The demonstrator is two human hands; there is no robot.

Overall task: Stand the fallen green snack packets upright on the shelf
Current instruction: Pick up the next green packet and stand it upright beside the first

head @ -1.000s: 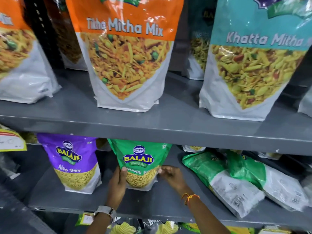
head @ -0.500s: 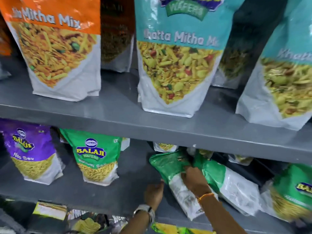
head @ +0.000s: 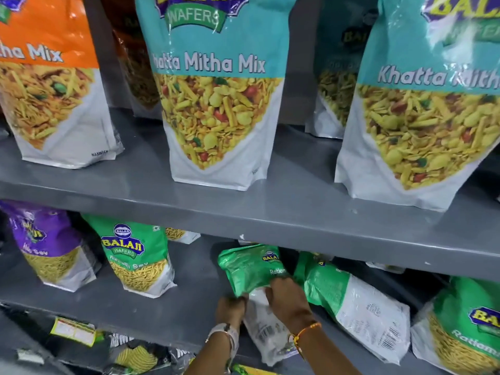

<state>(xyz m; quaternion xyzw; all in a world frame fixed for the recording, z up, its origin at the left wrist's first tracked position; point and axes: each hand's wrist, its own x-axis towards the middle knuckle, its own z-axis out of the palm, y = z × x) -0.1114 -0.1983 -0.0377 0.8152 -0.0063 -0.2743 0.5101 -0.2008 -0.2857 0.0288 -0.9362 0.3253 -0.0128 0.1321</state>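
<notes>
Lifting: left hand [head: 232, 307] and right hand [head: 288, 299] pinching a fallen green packet [head: 250, 267] near the shelf [head: 167, 318] front edge.
Done: one green packet [head: 135, 255] upright.
Left: another packet [head: 349, 299] lying flat beside.

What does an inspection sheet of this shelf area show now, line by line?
Surface: grey lower shelf, bare at the front.
Job's things: one green packet half raised in both hands; second green packet lying flat beside it; a third upright at left.
Clutter: purple packet upright, far left.
Grippers: left hand and right hand both grip the raised packet.
Cables: nothing seen.
Surroundings: upper shelf with large upright teal packets and an orange packet.
</notes>
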